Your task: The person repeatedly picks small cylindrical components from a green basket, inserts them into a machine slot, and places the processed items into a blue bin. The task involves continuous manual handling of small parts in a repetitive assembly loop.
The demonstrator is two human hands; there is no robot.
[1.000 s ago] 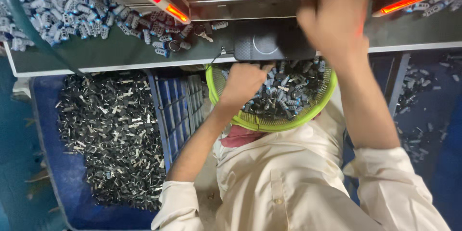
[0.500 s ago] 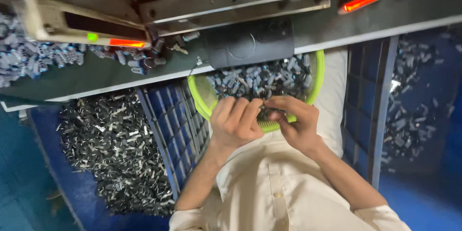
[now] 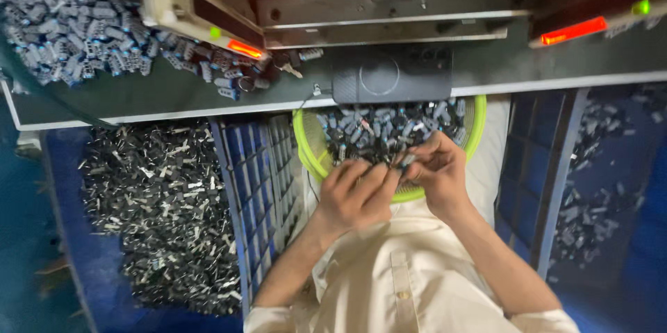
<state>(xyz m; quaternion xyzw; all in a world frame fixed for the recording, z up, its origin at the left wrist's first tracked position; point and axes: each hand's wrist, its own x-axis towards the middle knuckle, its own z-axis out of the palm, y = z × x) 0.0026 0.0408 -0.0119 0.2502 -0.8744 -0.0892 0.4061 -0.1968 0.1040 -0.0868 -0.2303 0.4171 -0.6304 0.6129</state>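
Both hands work together over the near rim of a lime-green round basket [image 3: 470,140] that sits on the person's lap, just below the edge of the dark workbench [image 3: 174,93]. The basket is full of small dark parts with pale ends [image 3: 379,131].

The left hand [image 3: 356,195] is half curled. Its fingers [image 3: 375,179] are bent and lie close together, the tips pointing to the right hand, at the basket rim. I cannot tell if it holds a part, because the fingertips are blurred and partly covered.

The right hand [image 3: 436,172] is also curled, with the thumb and first fingers drawn together in a pinch just beside the left fingertips. A small pale part [image 3: 408,160] seems to be between them, touching the pile in the basket, but it is too small to say more.

On the person's left, a blue plastic crate [image 3: 246,187] holds a big heap of dark small parts with pale pins [image 3: 160,208]. On the right side stands another blue crate [image 3: 549,173] with fewer parts of a similar kind. On the workbench, at the far left, lies a pile of grey-blue parts [image 3: 69,34]. A black box with a round mark [image 3: 391,76] sits on the bench edge, right above the basket. Two bars with red lights [image 3: 244,49] are on the machine behind it.
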